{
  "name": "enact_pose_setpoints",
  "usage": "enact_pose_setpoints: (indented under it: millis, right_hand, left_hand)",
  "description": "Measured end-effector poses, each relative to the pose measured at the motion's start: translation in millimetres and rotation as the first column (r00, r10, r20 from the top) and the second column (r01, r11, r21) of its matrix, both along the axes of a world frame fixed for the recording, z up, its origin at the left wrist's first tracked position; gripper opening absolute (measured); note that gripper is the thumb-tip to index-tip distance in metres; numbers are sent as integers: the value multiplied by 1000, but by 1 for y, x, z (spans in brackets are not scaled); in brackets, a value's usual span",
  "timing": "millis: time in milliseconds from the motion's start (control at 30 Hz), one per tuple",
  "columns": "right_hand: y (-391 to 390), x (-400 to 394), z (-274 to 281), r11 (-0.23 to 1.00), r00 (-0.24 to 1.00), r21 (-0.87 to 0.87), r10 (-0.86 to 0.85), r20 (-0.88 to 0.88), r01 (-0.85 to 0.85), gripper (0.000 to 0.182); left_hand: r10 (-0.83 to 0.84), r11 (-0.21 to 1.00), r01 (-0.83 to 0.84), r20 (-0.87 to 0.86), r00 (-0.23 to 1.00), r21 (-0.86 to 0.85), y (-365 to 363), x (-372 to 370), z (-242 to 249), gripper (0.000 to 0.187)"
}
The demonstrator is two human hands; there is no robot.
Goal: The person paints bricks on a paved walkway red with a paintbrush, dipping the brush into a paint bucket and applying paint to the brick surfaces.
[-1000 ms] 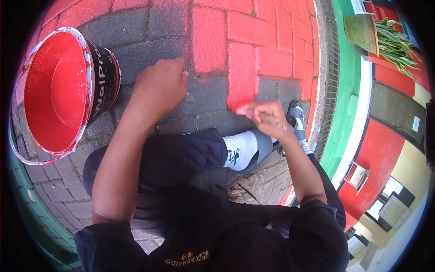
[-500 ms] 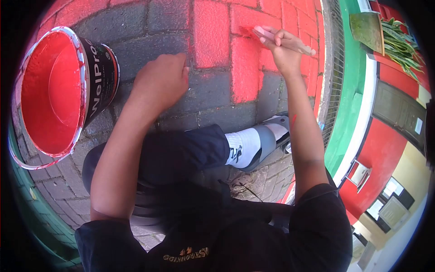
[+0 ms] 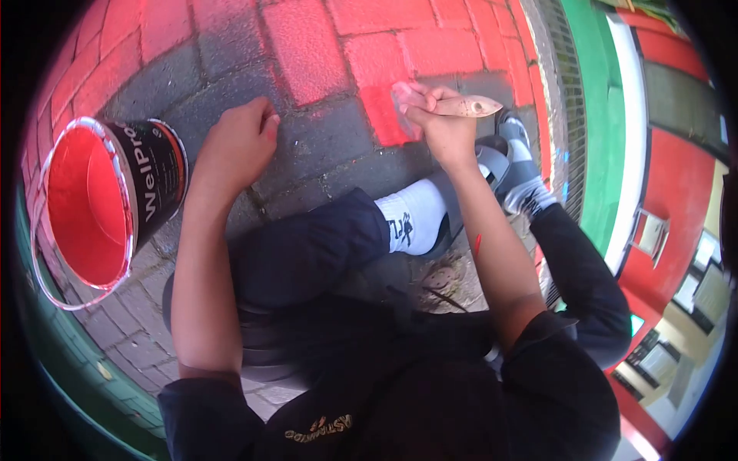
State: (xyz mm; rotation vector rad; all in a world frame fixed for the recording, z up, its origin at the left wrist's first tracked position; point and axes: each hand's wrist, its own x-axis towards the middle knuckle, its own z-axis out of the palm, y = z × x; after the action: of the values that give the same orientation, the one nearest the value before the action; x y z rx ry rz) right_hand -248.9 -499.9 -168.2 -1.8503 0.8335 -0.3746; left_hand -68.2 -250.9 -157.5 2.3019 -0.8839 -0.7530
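My right hand (image 3: 438, 123) is closed around a paintbrush (image 3: 470, 106), its pale wooden handle pointing right. The bristles are mostly hidden by the fingers and lie over a wet red paving brick (image 3: 382, 111). My left hand (image 3: 238, 142) is curled into a loose fist above the dark unpainted bricks (image 3: 315, 146), with nothing visible in it. To its left, a black paint bucket (image 3: 150, 165) with a white rim stands tipped toward the camera in this view, with red paint (image 3: 88, 207) inside. A red smear marks my right forearm.
My bent leg and white sock (image 3: 415, 217) are just below the painted area. A drain grate (image 3: 570, 100) and a green strip (image 3: 600, 154) run along the right, before a red wall (image 3: 669, 177). Red-painted bricks (image 3: 304, 54) spread across the top.
The view has shifted, and the bucket appears lower. My right hand has drawn the brush closer to my body, onto the near part of a brick. My left hand stays fisted.
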Motion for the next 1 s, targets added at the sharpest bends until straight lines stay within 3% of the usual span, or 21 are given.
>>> enact_pose_setpoints:
  millis: [67,133,167,233,267,300,333,400,433,500,567,600,633,733,767,833,867,933,1000]
  right_hand:
    - [-17,-14,-8,996,990,42,-82,117,77,33]
    - [-34,-20,-4,983,987,-128,-115,109,129,29]
    - [-31,-21,0,983,987,-122,-128,102,140,29]
    - [-19,-16,6,943,975,-298,-92,202,150,24]
    - [-6,-23,-7,969,995,-239,-37,90,58,21]
    - [16,-21,-16,940,980,-339,107,165,-46,19]
    - [28,-28,-17,833,975,-510,219,-48,-212,15]
    - [36,-16,-17,909,955,-374,255,151,-183,18]
    - [31,-14,-13,907,955,-380,254,152,-181,18]
    - [11,-5,5,993,989,-120,19,145,-1,25]
    - [-38,-10,-13,962,999,-272,41,33,-31,28]
    - [-59,-9,-16,984,996,-163,-60,58,69,27]
    - [-69,-5,-4,976,993,-190,-93,75,106,26]
    - [-87,8,13,820,994,-568,-11,106,70,15]
    - [-82,10,9,822,995,-566,-7,104,65,15]
    - [-65,18,-8,752,986,-650,4,-167,-113,13]
    - [-47,20,-37,947,998,-318,58,15,-50,19]
    - [-19,26,-19,796,969,-554,190,-156,-245,24]
    - [-32,32,4,913,970,-329,237,-49,-240,28]
  left_hand:
    - [-22,1000,23,12,1000,-13,0,-1,-1,24]
    - [-17,999,18,15,1000,-31,-2,0,-2,24]
    - [-21,999,21,-6,1000,-36,-2,0,-2,24]
    - [-37,999,36,-29,999,-39,-3,-1,-2,25]
    - [-37,999,36,-30,999,-38,-4,-1,-1,25]
    - [-37,999,36,-26,999,-40,-6,0,1,25]
    - [-45,998,44,-16,999,-49,-7,1,1,25]
    - [-28,998,26,-31,999,-51,-6,1,1,25]
    - [-30,998,28,-28,999,-56,-4,0,2,25]
    - [-3,1000,3,-53,999,-6,-2,-2,5,25]
    - [0,1000,-1,-69,998,-19,-3,-2,9,25]
    - [5,1000,-7,-81,997,-28,-3,-2,10,24]
    - [17,999,-19,-80,997,-29,-3,-1,9,24]
    - [14,999,-15,-29,999,-47,3,1,3,24]
    - [3,999,-3,-12,1000,-35,3,2,2,24]
    - [-10,999,11,10,1000,-34,0,2,2,24]
    - [-17,999,17,7,1000,-30,-1,3,2,25]
    - [-18,1000,18,8,1000,-23,0,5,4,25]
    - [-10,1000,10,0,1000,7,2,3,3,25]
